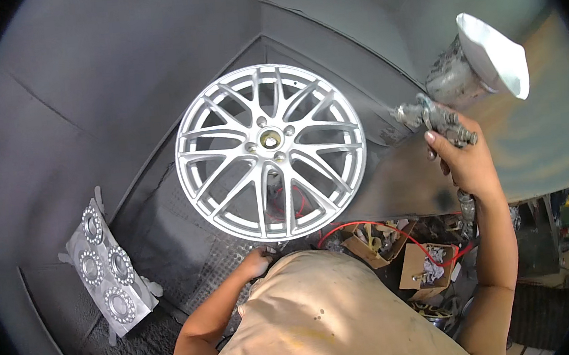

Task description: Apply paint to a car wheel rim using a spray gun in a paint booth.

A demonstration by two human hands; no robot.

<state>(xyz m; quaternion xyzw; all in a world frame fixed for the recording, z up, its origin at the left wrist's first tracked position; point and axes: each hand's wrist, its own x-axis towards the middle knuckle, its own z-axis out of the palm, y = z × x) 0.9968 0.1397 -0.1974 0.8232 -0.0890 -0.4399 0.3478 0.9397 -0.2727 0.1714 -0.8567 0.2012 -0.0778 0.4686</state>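
Note:
A silver multi-spoke alloy wheel (313, 122) is held up face-on in front of me, its centre bore open. My right hand (466, 155) is wrapped around a paint-spattered spray gun (438, 120), to the right of the wheel and apart from it. The nozzle points left toward the rim, with faint mist in front of it. On the gun sits a smeared cup (455, 75) topped by a white paper-like cone (496, 57). My left hand (257, 264) is closed just below the wheel's near edge; what its fingers grip is mostly hidden.
At left, several silver ring-shaped parts (121, 305) lie on a paint-coated sheet (105, 254). A red hose (397, 230) curves across the lower right, past cardboard boxes (424, 288) of scraps. Grey booth walls (119, 63) close in behind; a tan stained panel (532, 149) stands at right.

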